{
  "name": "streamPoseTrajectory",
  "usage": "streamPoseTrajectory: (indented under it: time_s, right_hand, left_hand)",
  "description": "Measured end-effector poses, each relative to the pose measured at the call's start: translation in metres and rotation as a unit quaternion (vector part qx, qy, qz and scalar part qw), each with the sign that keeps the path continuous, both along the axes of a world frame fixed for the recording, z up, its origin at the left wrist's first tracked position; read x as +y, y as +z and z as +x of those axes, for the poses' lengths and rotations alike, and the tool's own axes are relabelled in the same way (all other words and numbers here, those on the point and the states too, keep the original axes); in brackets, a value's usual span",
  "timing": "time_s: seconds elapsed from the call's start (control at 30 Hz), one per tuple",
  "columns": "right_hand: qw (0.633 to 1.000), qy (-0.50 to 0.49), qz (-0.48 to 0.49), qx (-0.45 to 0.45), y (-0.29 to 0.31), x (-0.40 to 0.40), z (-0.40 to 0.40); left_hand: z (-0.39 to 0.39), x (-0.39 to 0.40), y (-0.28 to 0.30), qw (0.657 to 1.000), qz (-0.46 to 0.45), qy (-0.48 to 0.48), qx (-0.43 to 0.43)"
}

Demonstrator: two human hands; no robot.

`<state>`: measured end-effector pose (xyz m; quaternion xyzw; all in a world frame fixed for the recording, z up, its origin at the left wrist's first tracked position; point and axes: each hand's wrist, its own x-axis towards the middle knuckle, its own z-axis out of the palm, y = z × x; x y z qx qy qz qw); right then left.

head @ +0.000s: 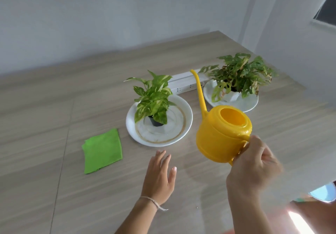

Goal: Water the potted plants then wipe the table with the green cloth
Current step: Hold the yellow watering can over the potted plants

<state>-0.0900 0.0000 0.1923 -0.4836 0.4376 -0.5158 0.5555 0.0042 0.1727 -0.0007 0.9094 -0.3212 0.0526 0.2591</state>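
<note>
My right hand (254,162) grips the handle of a yellow watering can (221,133), held above the table with its long thin spout pointing up and away between the two plants. A variegated plant (154,97) in a small dark pot stands on a white plate (183,126) at the centre. A second plant (238,75) with holed leaves sits in a white pot on another white plate (249,102) at the back right. The folded green cloth (102,151) lies flat to the left. My left hand (160,177) hovers open over the table, just below the centre plate.
The wooden table (54,115) runs back to a white wall. A white power strip (183,84) lies behind the plants. The table's right edge lies close beyond the right plate. Bright glare and something blue show at the bottom right corner.
</note>
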Motion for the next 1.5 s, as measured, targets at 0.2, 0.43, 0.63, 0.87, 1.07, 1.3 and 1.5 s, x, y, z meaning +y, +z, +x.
streamPoseTrajectory:
  time_s: [0.2,0.43,0.63,0.87,1.07,1.3,1.5]
  right_hand:
    - [0.998,0.052,0.004,0.018,0.012,0.059,0.006]
    - [0.993,0.094,-0.026,0.07,0.022,0.103,0.003]
    - [0.987,0.103,-0.038,0.117,0.026,0.11,0.007]
    - [0.976,0.132,-0.088,0.149,0.056,0.103,0.014]
    - [0.968,0.17,-0.106,0.149,0.082,0.1,0.018]
    - [0.964,0.179,-0.116,0.161,0.092,0.098,0.022]
    - [0.966,0.164,-0.103,0.173,0.087,0.096,0.016]
  left_hand:
    - [0.001,0.06,-0.013,0.989,0.081,0.122,0.032]
    - [-0.009,0.066,-0.002,0.982,0.13,0.125,0.048]
    - [-0.009,0.066,0.002,0.981,0.142,0.117,0.055]
    - [-0.008,0.066,0.004,0.982,0.149,0.106,0.053]
    - [-0.007,0.067,0.005,0.981,0.147,0.11,0.055]
    - [-0.005,0.066,0.006,0.98,0.148,0.113,0.066]
    - [-0.005,0.065,0.006,0.981,0.144,0.115,0.062]
